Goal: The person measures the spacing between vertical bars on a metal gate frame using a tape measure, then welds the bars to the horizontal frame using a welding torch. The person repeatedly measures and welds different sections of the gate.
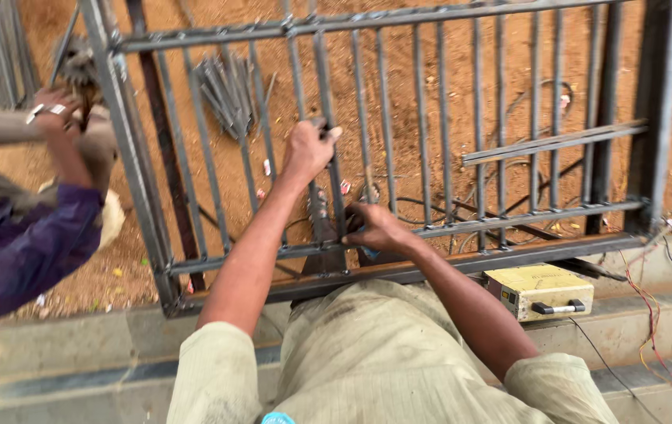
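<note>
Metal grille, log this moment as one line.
left hand: grips upright bar | right hand: on lower rail | metal grille: flat over dirt

A single head-worn camera is looking steeply down and forward from just above the metal gate frame, sitting close over its lower rail, with bare sandy ground showing beyond its bars
</note>
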